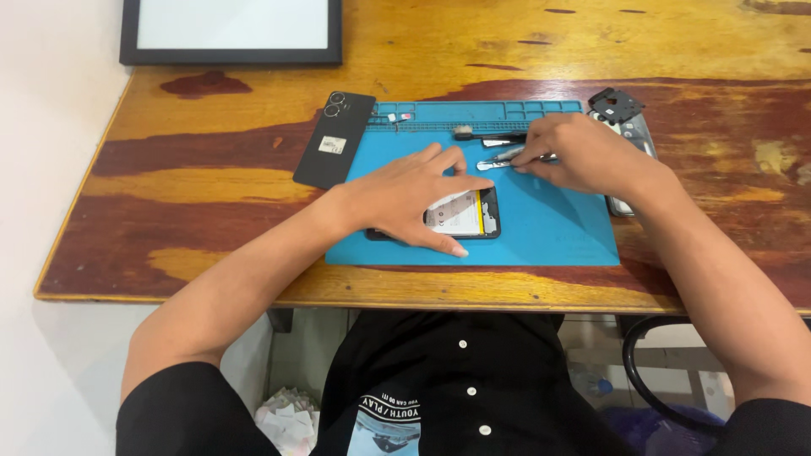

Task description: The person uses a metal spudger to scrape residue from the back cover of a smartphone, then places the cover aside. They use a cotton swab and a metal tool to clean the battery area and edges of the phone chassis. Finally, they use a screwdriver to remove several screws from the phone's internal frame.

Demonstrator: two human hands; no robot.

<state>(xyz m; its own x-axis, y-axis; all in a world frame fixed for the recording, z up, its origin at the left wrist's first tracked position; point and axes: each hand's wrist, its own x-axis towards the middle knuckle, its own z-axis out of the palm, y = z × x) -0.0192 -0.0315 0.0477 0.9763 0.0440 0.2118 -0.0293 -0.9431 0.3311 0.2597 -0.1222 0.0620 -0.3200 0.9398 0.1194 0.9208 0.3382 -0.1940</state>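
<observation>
- On the blue mat [549,228], near its front edge, lies the opened phone [460,215], back off, pale battery with a yellow strip showing; we take this as the landmark.
- Our left hand [414,194] lies flat on the phone's left part, fingers spread, the thumb along its near edge, pressing it down rather than gripping it.
- Just beyond and to the right of the phone, our right hand [583,152] is curled, its fingertips pinched on a slim metal tool [498,162] that lies on the mat with its tip pointing left.
- Whether the tool is already lifted clear of the mat we cannot tell; its tip appears to rest on it.
- Judging from this, the step in hand is picking up a tool while the phone is held steady.
- The next move, as we judge it, calls for a firm pinch on the thin shaft and a steady left hand so the phone does not slide.
- Further beyond the phone, a dark-handled brush-like tool [481,133] lies along the mat's tray edge.
- To the phone's far left, the black back cover [334,139] rests partly off the mat on the wooden surface [169,194].
- To its far right, behind our right hand, sit a small black plate [615,103] and a phone frame [634,139].
</observation>
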